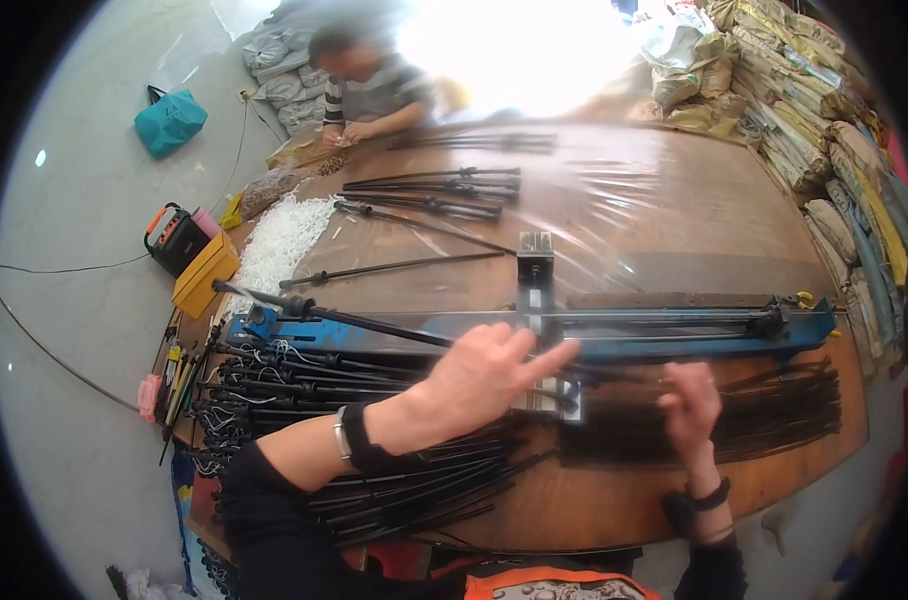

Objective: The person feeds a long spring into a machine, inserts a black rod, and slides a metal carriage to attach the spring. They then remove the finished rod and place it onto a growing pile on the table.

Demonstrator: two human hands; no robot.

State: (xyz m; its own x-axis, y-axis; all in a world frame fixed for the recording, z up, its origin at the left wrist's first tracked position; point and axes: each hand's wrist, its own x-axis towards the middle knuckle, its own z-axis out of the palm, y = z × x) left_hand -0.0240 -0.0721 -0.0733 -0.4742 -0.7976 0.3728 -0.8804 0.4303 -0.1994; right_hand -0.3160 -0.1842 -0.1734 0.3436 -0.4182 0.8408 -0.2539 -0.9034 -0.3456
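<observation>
one long black rod [379, 327] reaches the left hand [482, 372]; right hand [690, 405] nearby.

Brn table [594, 510]; blk rods [304, 390] near L; blue rail [694, 346] mid; wht pile [286, 240] far L

Got my long thin black rod [374, 326], a long blue metal rail [674, 348] mid-frame, boxy teal bag [170, 124] upper left.

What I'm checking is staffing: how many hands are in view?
4: the wearer's left hand at the blue rail, right hand over the dark rods, and two hands of a co-worker close together by the table's far edge. Others may be hidden.
</observation>
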